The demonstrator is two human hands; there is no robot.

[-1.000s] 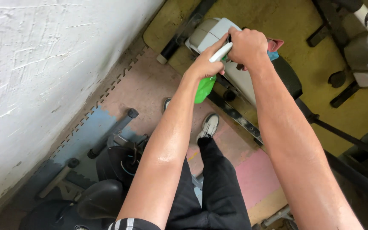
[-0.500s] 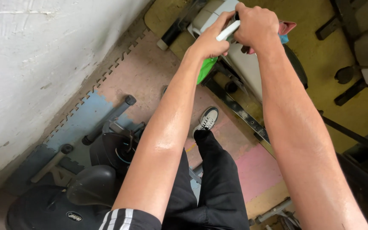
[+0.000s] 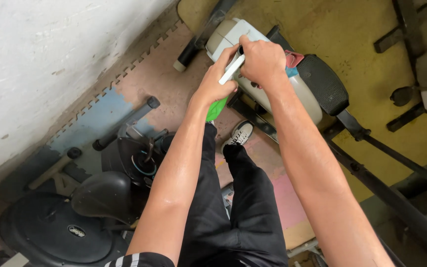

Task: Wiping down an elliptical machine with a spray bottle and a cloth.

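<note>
Fingers of both hands, left hand (image 3: 217, 88) and right hand (image 3: 263, 62), pinch a white stick (image 3: 232, 69) in the upper centre; keep both grips firm and level.

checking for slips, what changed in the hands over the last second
Little: both hands sit lower in view, mostly from the camera tilting. The left hand still grips the green object, the right hand still holds the white strip, above the same grey machine.

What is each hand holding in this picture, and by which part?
Both hands share a green object with a white handle: the left hand grips its lower end, and the right hand its top. What the object is cannot be told.
</note>
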